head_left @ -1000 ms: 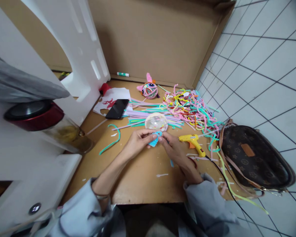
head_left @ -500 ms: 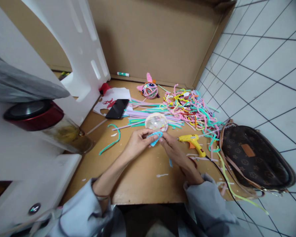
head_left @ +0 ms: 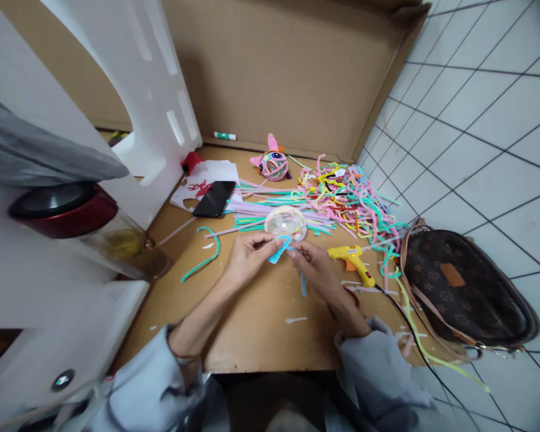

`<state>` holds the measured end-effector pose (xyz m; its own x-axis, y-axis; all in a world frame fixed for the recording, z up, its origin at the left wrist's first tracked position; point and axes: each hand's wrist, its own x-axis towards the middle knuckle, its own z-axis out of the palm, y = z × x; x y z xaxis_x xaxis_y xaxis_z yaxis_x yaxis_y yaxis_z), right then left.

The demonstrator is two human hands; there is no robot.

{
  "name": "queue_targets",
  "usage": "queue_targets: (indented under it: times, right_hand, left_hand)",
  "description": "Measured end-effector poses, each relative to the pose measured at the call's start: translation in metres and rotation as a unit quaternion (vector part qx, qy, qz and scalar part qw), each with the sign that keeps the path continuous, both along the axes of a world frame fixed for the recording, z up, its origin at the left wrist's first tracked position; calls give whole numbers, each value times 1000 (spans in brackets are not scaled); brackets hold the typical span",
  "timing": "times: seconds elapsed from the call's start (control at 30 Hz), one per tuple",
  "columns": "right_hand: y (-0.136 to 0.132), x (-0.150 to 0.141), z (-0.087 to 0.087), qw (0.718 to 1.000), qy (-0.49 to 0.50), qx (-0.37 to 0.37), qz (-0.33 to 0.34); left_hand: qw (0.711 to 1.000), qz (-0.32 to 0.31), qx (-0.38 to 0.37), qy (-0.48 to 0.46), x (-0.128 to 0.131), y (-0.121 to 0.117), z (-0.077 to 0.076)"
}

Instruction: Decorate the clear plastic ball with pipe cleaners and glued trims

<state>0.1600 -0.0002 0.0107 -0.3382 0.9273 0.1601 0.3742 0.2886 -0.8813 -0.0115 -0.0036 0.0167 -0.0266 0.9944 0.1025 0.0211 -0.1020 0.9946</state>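
Note:
My left hand point(head_left: 248, 258) pinches a blue pipe cleaner piece point(head_left: 277, 251) that is bent into a small folded, pointed shape. The loose end of the same blue strand runs into my right hand point(head_left: 314, 264), whose thumb and finger are closed on it, and its tail hangs below that palm. Just beyond the fingers sits a clear round plastic ball point(head_left: 285, 222) with a pale rim, resting by a bundle of straight pipe cleaners point(head_left: 256, 210). To the right of my right hand lies a yellow hot glue gun point(head_left: 351, 259) with an orange trigger.
A tangled heap of coloured pipe cleaners point(head_left: 351, 198) lies at the back right. Near the back stands a decorated pink-eared ball point(head_left: 273, 163). A phone point(head_left: 214, 199) rests on paper. A brown handbag point(head_left: 468, 288) is at right, a glass bottle point(head_left: 117, 237) at left.
My hands have drawn slightly apart, the left shifting a little left with the folded blue piece. More of the blue strand shows between them, and its hanging tail has moved left.

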Motion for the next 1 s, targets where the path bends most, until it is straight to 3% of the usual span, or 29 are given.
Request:
queue_targets:
  times: [0.33, 0.43, 0.57, 0.73, 0.83, 1.0]
  right_hand:
    - [-3, 1, 2, 998, -45, 25, -26]
    - [-4, 4, 5, 989, -108, 90, -37]
    - [-10, 9, 12, 952, -195, 236, -1]
    - [-16, 13, 25, 884, -301, 357, 18]
    - [-15, 12, 35, 853, -341, 394, 31]
    - [-11, 9, 49, 834, -374, 402, 58]
  left_hand:
    - [999, 32, 13, 24, -10, 2, 4]
    - [999, 40, 16, 26, -14, 5, 4]
    - [999, 35, 19, 27, -18, 8, 1]
    - [999, 1, 2, 48, -18, 9, -2]
    - [997, -30, -2, 68, -16, 9, -5]
    - [991, -81, 5, 106, -13, 5, -8]
